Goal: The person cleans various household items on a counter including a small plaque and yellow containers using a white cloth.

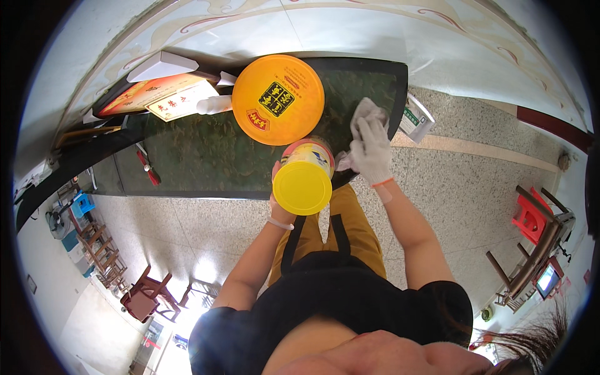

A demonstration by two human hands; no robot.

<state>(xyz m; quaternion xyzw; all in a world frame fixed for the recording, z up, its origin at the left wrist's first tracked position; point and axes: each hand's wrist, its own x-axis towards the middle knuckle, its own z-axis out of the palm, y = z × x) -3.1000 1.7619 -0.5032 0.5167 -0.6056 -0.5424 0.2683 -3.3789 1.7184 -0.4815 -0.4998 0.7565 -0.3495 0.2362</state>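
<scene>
My left hand [279, 209], bare and with a pale band at the wrist, grips a canister [308, 161] that has a yellow plastic lid [302, 189]. Most of its fingers are hidden behind the canister, which is tilted with its lid facing up at me. In a white knitted glove with an orange cuff, my right hand [372, 150] presses a crumpled pale cloth [370, 112] onto the dark marbled tabletop [201, 164] near its right end. A large round orange lidded tub [279, 100] stands just beyond the canister and bears printed writing.
A white bottle [214, 105] lies or leans beside the tub, near a printed card [182, 100]. At the left lies a red-handled tool [151, 168]. A white-and-green packet [415, 118] shows past the table's right edge. The tiled wall [347, 28] runs behind.
</scene>
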